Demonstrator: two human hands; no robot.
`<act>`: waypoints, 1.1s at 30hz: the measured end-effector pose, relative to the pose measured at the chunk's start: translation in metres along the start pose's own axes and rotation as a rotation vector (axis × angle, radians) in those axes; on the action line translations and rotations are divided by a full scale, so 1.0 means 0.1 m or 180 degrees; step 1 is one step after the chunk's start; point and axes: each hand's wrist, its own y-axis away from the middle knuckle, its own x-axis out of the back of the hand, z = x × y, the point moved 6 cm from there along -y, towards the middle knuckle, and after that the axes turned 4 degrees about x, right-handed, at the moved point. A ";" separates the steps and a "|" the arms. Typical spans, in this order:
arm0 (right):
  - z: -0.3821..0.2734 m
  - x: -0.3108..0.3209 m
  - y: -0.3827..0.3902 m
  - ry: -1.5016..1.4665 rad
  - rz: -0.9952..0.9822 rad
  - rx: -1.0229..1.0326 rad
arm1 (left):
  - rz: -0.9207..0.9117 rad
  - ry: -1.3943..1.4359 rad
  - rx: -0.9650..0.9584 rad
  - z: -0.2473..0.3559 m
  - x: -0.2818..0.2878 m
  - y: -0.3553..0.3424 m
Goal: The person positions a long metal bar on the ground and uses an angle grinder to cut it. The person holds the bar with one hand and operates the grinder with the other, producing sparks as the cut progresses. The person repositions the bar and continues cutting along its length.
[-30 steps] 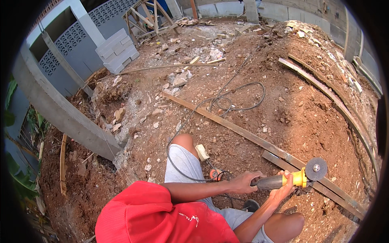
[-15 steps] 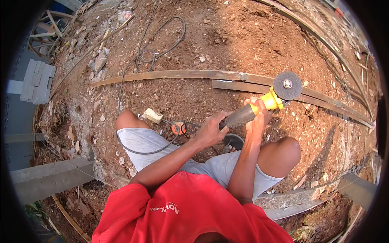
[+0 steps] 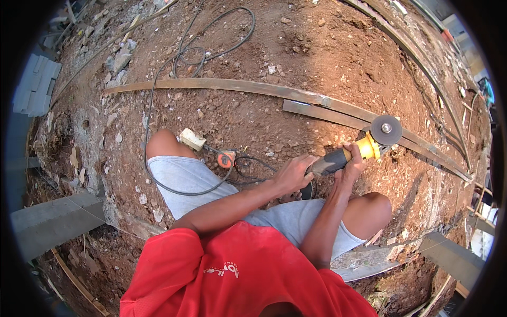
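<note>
In both hands I hold a yellow and black angle grinder (image 3: 334, 161), tilted up toward the right. My left hand (image 3: 296, 174) is wrapped round the rear end of its dark body. Close behind the yellow head, my right hand (image 3: 353, 165) grips the tool, its fingers partly hidden. The round grey cutting disc (image 3: 386, 130) faces up and overlaps the long brown bar (image 3: 232, 85) in the picture; whether they touch, I cannot tell. Alongside lies a shorter bar (image 3: 317, 113). An orange tape measure (image 3: 226, 159) rests on the soil near my left knee.
A pale box-shaped block (image 3: 191, 139) with a cable sits by my left knee. Black cable (image 3: 151, 113) loops over the soil and across my left thigh. Stacked grey blocks (image 3: 37, 87) stand far left. Concrete beams (image 3: 60, 219) flank me, and another long bar (image 3: 412, 53) lies far right.
The grinder has moved a little right and nearer to me, its disc now lower against the bars. Both hands moved with it, still gripping. The whole view has shifted slightly.
</note>
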 end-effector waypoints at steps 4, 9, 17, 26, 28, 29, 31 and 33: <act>0.04 0.22 -0.11 0.0024 -0.0090 0.0130 | -0.0597 -0.0199 -0.0525 0.02 0.57 -0.30; 0.10 0.36 -0.04 0.0293 -0.0399 -0.0109 | 0.0731 -0.1957 -0.0680 -0.53 1.95 -0.86; 0.06 0.30 0.11 0.0979 -0.0518 0.0074 | -0.0104 -0.2211 0.0058 -1.37 2.40 -1.35; 0.02 0.05 0.30 0.1821 -0.0735 0.0133 | 0.0226 -0.2176 -0.0469 -1.18 2.39 -1.18; 0.04 0.02 0.29 0.1968 -0.0780 0.0070 | 0.0330 -0.2177 -0.0579 -1.12 2.40 -1.17; 0.06 -0.01 0.31 0.1913 -0.0716 0.0054 | 0.0284 -0.2190 -0.0549 -1.10 2.41 -1.17; 0.13 -0.06 0.34 0.1805 -0.0592 0.0023 | 0.0195 -0.2213 -0.0488 -1.06 2.40 -1.18; 0.20 -0.02 0.26 0.1999 -0.0624 0.0113 | 0.0198 -0.2159 -0.0488 -1.11 2.38 -1.22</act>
